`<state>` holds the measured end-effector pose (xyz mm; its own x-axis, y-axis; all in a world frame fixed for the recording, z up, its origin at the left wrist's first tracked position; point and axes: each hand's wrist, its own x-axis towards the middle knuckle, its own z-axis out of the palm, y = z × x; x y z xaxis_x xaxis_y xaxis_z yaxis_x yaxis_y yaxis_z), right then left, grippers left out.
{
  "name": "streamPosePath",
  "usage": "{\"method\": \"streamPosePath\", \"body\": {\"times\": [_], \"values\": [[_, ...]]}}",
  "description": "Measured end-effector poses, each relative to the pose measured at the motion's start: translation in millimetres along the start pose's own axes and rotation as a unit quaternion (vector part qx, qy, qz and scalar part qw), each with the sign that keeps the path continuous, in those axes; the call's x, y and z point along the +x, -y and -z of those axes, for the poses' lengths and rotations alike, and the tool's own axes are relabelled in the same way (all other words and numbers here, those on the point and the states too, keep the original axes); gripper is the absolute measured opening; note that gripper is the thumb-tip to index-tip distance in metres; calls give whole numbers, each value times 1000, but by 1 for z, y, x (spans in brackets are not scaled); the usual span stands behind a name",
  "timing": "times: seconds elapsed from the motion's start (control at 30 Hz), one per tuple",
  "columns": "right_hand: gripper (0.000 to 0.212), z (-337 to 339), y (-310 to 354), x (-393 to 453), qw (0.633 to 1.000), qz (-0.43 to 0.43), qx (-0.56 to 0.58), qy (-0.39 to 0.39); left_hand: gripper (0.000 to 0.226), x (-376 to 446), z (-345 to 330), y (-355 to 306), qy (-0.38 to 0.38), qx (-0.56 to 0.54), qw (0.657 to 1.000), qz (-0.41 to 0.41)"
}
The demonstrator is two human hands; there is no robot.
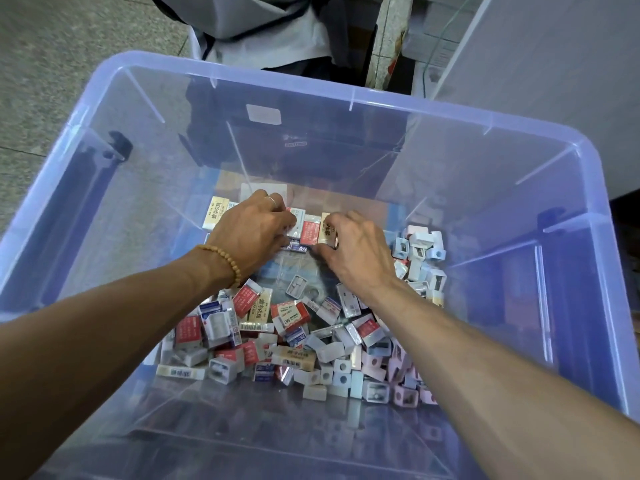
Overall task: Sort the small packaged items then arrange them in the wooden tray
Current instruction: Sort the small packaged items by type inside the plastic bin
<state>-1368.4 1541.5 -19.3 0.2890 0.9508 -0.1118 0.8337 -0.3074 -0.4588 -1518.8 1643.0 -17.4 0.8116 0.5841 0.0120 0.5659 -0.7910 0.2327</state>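
Both hands reach down into a clear bin with a bluish rim, meeting near the middle of its floor, toward the far wall. The left hand, with a bead bracelet at the wrist and a ring on one finger, has its fingers curled down onto a short row of packs standing side by side; its fingertips are hidden behind the knuckles, so how firmly it grips cannot be told. The right hand comes at the same row from the other end, fingers curled over a cream pack and thumb against its near face, pinching it. The row, with a red pack in the middle, lies squeezed between the two hands, touching both.

Another cream pack lies just left of the left hand, nearer the far left corner. A loose heap of packs, red, white, blue and cream, spreads under the forearms across the near half of the floor. Along the right wall is a cluster of small pale sharpeners, and pinkish ones lie toward the near right corner. A bare patch of bin floor shows just this side of the held row.

No wooden tray is in view.
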Motion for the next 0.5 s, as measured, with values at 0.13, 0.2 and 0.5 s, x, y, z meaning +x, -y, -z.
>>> {"method": "streamPosePath", "body": {"times": [0.13, 0.2, 0.5], "values": [[28, 0, 3, 5, 999, 0, -45, -14, 16, 5, -4, 2, 2, 11, 1000, 5], [27, 0, 4, 7, 998, -11, -51, -20, 16, 6, -5, 2, 6, 21, 1000, 7], [25, 44, 0, 2, 986, 14, -103, 131, 32, -4, 19, -23, 126, 41, 991, 24]]}}
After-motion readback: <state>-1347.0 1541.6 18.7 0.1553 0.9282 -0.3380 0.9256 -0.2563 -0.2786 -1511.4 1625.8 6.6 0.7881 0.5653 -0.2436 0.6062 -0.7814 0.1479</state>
